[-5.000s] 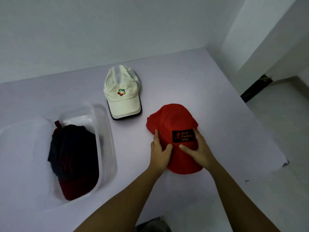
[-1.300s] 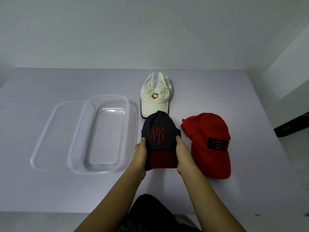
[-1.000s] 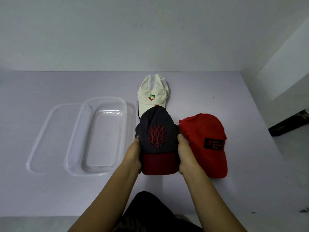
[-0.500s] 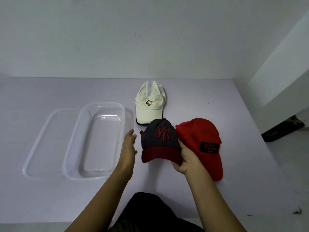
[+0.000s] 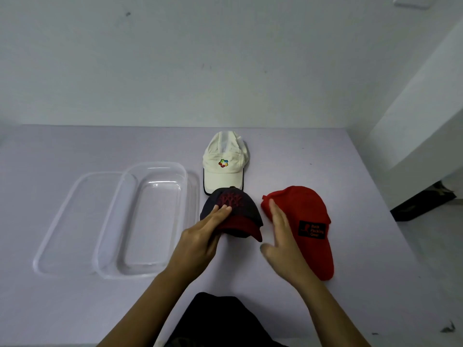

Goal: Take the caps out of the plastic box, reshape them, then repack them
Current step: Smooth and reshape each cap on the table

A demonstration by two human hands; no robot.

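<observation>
Three caps lie on the pale table. The white cap (image 5: 223, 174) with a coloured logo sits farthest back. Just in front of it is the dark cap (image 5: 244, 205) with a red brim and red stitching. My left hand (image 5: 203, 235) lies over its left side, fingers on the crown, holding it with the brim slightly raised. The red cap (image 5: 307, 209) with a black patch lies to the right. My right hand (image 5: 281, 236) is flat and open between the dark and red caps, its edge against the red one. The clear plastic box (image 5: 186, 177) stands empty at left.
The box's clear lid (image 5: 75, 199) lies under or beside the box on its left. A white wall runs behind the table (image 5: 275, 284). The table's right edge drops to the floor, where a dark object (image 5: 423, 204) sits. My dark clothing shows at the bottom.
My left hand has moved from beside the box onto the dark cap. My right hand has let go of its brim and opened. Earlier the dark cap came out of the box.
</observation>
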